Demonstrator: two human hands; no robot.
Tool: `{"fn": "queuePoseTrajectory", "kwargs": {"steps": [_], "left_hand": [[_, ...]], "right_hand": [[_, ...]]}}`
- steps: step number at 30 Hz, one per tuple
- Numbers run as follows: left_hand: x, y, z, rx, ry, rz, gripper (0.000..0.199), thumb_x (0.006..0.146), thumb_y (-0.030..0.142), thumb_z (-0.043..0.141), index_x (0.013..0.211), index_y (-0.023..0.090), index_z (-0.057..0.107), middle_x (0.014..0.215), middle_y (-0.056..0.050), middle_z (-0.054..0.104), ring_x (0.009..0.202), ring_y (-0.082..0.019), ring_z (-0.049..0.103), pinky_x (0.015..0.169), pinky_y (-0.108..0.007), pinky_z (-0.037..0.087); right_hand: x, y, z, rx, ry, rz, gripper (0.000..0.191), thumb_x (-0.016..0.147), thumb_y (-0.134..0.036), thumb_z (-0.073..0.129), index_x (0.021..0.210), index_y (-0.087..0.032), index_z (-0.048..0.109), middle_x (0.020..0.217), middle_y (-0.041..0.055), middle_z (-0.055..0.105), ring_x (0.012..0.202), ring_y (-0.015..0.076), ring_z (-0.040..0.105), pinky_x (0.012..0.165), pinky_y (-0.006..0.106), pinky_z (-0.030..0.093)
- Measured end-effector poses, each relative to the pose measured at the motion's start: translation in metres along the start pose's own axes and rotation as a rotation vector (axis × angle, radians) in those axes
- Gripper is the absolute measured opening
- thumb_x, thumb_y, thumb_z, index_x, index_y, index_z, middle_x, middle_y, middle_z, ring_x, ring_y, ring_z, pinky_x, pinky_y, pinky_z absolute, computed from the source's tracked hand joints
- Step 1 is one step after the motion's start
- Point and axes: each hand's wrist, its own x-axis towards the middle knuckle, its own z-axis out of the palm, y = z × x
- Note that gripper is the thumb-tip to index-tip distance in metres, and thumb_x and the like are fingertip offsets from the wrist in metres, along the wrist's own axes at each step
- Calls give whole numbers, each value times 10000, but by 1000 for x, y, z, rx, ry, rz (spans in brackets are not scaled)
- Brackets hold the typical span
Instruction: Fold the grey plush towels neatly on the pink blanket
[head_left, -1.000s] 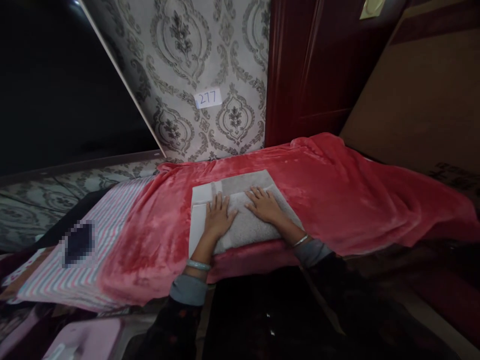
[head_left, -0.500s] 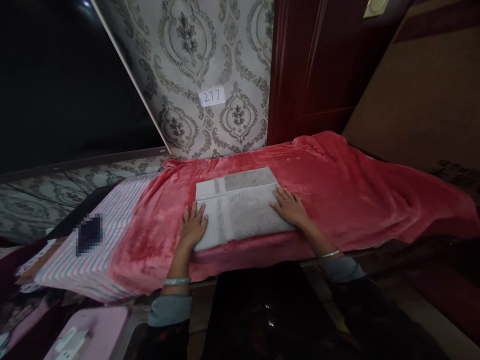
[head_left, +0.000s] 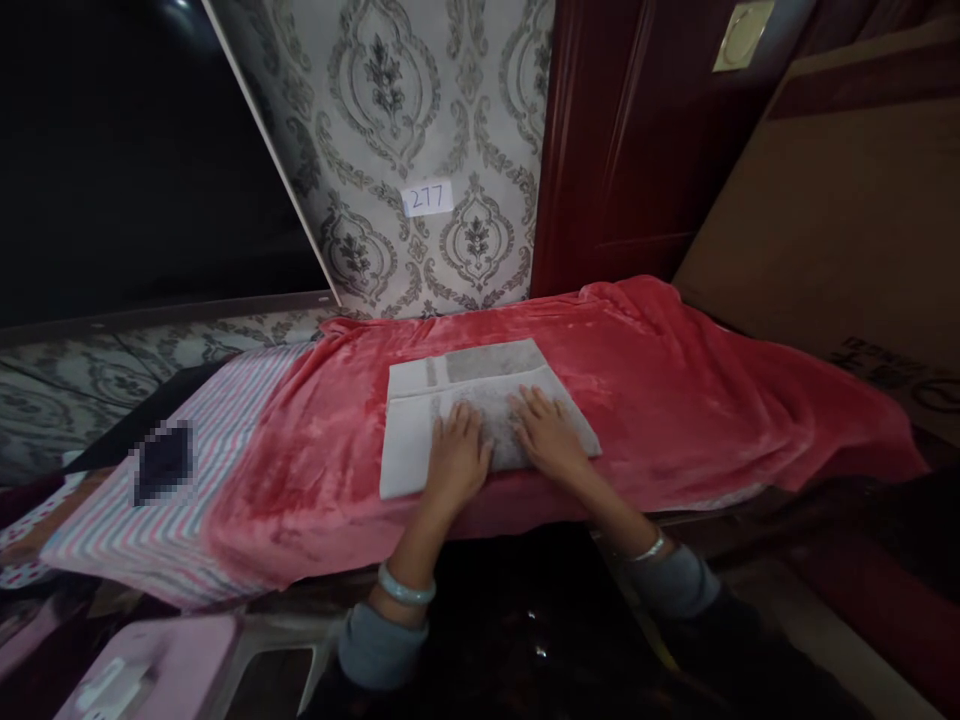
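A grey and white folded towel [head_left: 409, 440] lies flat on the red plush blanket [head_left: 675, 400], its far part showing a fold line across it. My left hand [head_left: 459, 455] rests on the near half of the towel, fingers stretched out and pointing away from me. To its right, my right hand [head_left: 551, 435] lies on the same half with its fingers spread. Both palms face down, a small gap between them. Neither hand grips the cloth. The hands cover the middle of the towel's near part.
Left of the blanket is a striped cloth [head_left: 225, 420] with a dark, pixelated object [head_left: 163, 462] on it. A large black screen [head_left: 135, 150] stands behind at left. A cardboard box [head_left: 847, 190] leans at right. A pink stool [head_left: 157, 660] is at lower left.
Both hands have moved inward from the towel's left and right edges to its middle. The towel stays in about the same place on the blanket.
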Motion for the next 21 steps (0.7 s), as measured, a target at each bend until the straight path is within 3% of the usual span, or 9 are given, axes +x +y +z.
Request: {"fn": "queuePoseTrajectory", "kwargs": {"steps": [3,6,13,21], "left_hand": [[2,8,16,13,-56,15,561,1001,380,365,1511,149,392,1611,-138,336,1509,-286,258,1201,-592,238],[-1,3,23,21,-60,37,570,1007,404,344,1530,181,365,1629,-119,303,1517,-289,233,1204,-594,220],[-3,2,21,9,-56,23,556,999,433,369,1522,246,401,1624,-110,321,1498,-318,270,1192,-597,237],[-15,-5,19,7,-61,-34,585,981,509,395,1528,302,391,1632,-49,311,1503,-330,252,1207,-594,202]], "right_hand": [[1,-12,11,-22,-73,-41,520,1010,-316,329,1508,-229,449,1606,70,353,1475,286,303,1154,521,276],[-4,-10,19,-16,-66,-36,533,1012,-318,316,1529,-238,416,1613,56,337,1480,293,289,1157,528,259],[-6,-3,20,6,-75,-31,550,1013,-386,304,1537,-254,408,1620,46,317,1489,295,270,1170,519,234],[-18,27,20,-15,-52,40,578,1016,-439,302,1527,-197,423,1599,76,358,1481,288,291,1184,506,227]]}}
